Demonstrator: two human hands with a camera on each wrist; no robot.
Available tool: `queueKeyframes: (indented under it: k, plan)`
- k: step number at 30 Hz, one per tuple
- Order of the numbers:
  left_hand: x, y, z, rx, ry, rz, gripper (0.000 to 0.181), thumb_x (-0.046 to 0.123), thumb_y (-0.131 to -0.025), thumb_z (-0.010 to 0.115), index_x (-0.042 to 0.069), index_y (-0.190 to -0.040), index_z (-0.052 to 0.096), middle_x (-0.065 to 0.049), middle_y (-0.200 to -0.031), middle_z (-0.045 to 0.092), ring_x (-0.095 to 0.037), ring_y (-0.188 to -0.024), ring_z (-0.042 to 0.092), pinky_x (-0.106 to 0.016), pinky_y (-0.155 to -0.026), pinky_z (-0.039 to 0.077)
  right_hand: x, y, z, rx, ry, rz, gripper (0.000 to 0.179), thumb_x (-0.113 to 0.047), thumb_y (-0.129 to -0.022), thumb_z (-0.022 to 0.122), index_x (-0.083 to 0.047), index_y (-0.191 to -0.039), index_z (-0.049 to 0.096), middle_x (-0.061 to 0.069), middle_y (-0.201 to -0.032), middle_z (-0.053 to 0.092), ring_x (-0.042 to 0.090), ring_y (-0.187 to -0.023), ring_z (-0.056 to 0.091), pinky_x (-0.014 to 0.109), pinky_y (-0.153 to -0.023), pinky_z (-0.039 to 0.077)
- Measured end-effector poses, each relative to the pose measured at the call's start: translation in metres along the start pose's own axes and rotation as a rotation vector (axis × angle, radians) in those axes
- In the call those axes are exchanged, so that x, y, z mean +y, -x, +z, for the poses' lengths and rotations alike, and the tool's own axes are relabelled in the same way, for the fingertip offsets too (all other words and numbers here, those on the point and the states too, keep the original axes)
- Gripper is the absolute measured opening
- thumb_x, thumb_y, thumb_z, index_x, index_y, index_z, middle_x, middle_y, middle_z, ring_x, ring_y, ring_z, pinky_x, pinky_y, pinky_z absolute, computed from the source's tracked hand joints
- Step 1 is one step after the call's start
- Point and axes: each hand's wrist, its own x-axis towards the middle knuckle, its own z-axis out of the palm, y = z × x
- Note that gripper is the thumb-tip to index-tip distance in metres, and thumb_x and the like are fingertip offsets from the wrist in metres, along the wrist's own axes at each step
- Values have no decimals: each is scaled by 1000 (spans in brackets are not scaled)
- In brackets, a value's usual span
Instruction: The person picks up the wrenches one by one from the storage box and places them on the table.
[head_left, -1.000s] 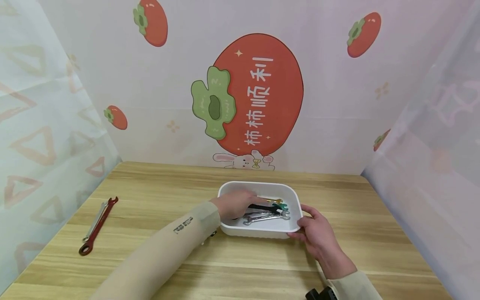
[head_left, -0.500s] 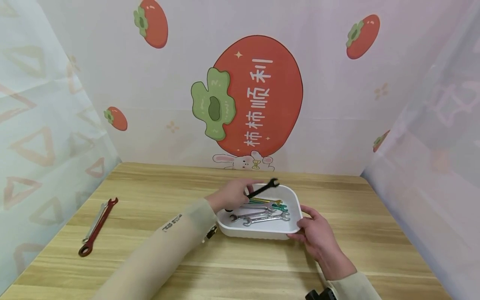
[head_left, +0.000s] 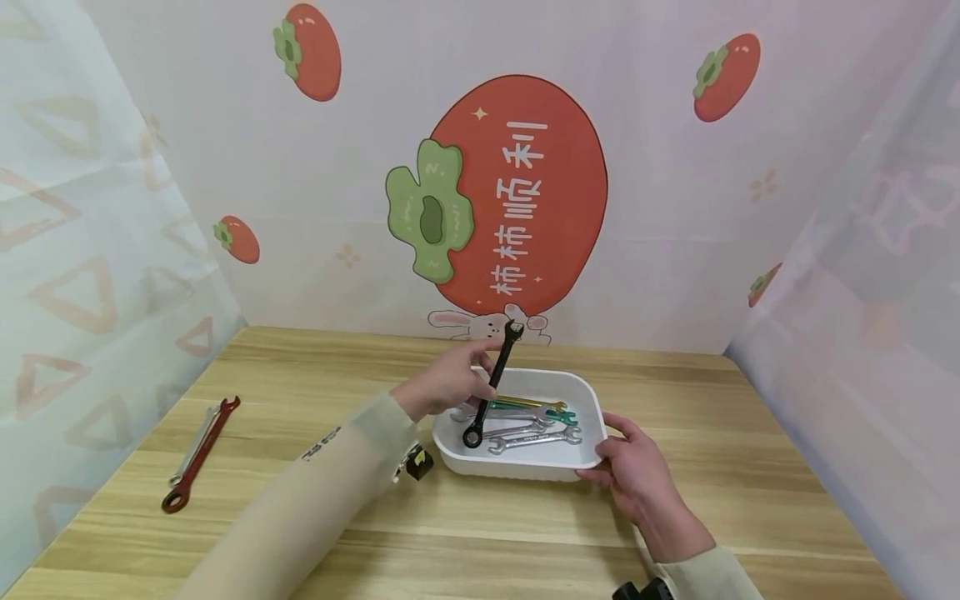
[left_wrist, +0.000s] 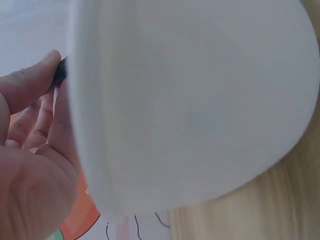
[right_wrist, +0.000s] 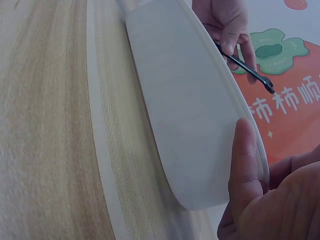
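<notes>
A black combination wrench (head_left: pixel 501 365) is pinched between the thumb and fingers of my left hand (head_left: pixel 448 379), above the left part of a white bin (head_left: pixel 517 471). It tilts, its open end up and its ring end low over the bin. The right wrist view also shows this wrench (right_wrist: pixel 250 71) outside the bin's rim. My right hand (head_left: pixel 643 475) grips the bin's right end, thumb on the outer wall in the right wrist view. Inside the bin lie several silver wrenches (head_left: pixel 536 440), a gold wrench (head_left: pixel 531 402) and a green wrench (head_left: pixel 561 416).
On the wooden table (head_left: pixel 322 367), a dark red wrench (head_left: pixel 202 454) and a silver wrench (head_left: pixel 193 446) lie side by side at the left. A small black device (head_left: pixel 418 461) sits at my left wrist. A printed cloth wall (head_left: pixel 652 275) stands behind the table.
My left hand has lifted the black wrench out of the bin and turned it from nearly flat to steeply tilted. My right hand stays on the bin's right end.
</notes>
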Motion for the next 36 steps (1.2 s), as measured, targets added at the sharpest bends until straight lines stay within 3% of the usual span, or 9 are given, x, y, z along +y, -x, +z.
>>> queueKeyframes:
  k: [4, 8, 17, 25, 32, 36]
  plan:
    - [0, 5, -1, 11, 134, -30, 86, -19, -76, 73, 19, -148, 46, -19, -112, 54, -30, -81, 63, -43, -68, 59, 1, 0, 0, 0, -3, 6, 59, 11, -93, 41, -2, -150, 34, 30, -138, 43, 37, -94, 65, 39, -67, 60]
    - [1, 13, -6, 44, 211, -35, 76, -17, -79, 72, 15, -143, 48, -19, -111, 56, -31, -83, 65, -44, -69, 59, 2, 1, 0, -1, -2, 9, 59, 11, -93, 41, -2, -150, 34, 30, -138, 42, 36, -94, 65, 40, -68, 60]
    - [-5, 40, -42, 125, 320, -7, 72, -17, -85, 67, 13, -145, 42, -19, -106, 55, -27, -78, 64, -41, -68, 58, -1, 0, 2, -4, 10, 0, 58, 10, -93, 40, -2, -150, 35, 32, -136, 44, 35, -91, 66, 37, -67, 60]
    - [-34, 62, -79, 168, 256, -40, 74, -15, -84, 67, 8, -148, 36, -14, -102, 53, -25, -81, 64, -39, -67, 58, -2, 2, 3, 1, 24, -4, 58, 10, -93, 41, -2, -149, 35, 31, -136, 44, 35, -92, 65, 38, -67, 60]
    - [-68, 86, -104, 254, 113, -115, 82, -10, -84, 72, 6, -153, 32, -18, -105, 52, -29, -85, 63, -40, -73, 58, -2, 2, 2, 0, 17, 2, 57, 10, -94, 41, -2, -150, 35, 32, -136, 44, 35, -91, 66, 38, -68, 60]
    - [-84, 101, -118, 267, 31, -154, 84, -7, -84, 74, 3, -154, 30, -17, -104, 53, -27, -82, 60, -40, -73, 57, -3, 4, 2, -4, 12, 0, 58, 10, -94, 40, -1, -150, 33, 33, -136, 44, 34, -91, 66, 38, -67, 60]
